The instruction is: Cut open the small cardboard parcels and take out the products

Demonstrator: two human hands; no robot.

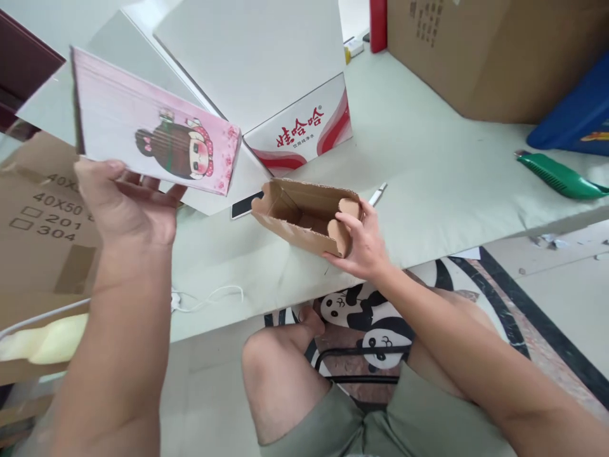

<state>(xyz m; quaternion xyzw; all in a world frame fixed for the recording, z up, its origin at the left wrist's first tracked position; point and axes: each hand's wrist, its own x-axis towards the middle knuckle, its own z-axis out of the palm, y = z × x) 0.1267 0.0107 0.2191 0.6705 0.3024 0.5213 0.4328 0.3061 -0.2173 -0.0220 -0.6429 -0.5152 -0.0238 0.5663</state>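
Observation:
My left hand, fingers wrapped round its lower edge, holds up a pink and white stack of flat sheets printed with a cartoon girl; whether it is a pack of notebooks or cards I cannot tell. On the right, my right hand grips the end of an open brown cardboard box, thumb and fingers at its flaps. The box is tilted with its opening up, and its visible inside looks bare. A dark flat phone-like thing lies just left of the box, and a thin white pen-like thing pokes out behind my right hand.
A white carton with red lettering stands behind the box. Large brown cartons stand at the back right and left. A green-handled tool and a blue container are on the right. A white cable lies near the table edge.

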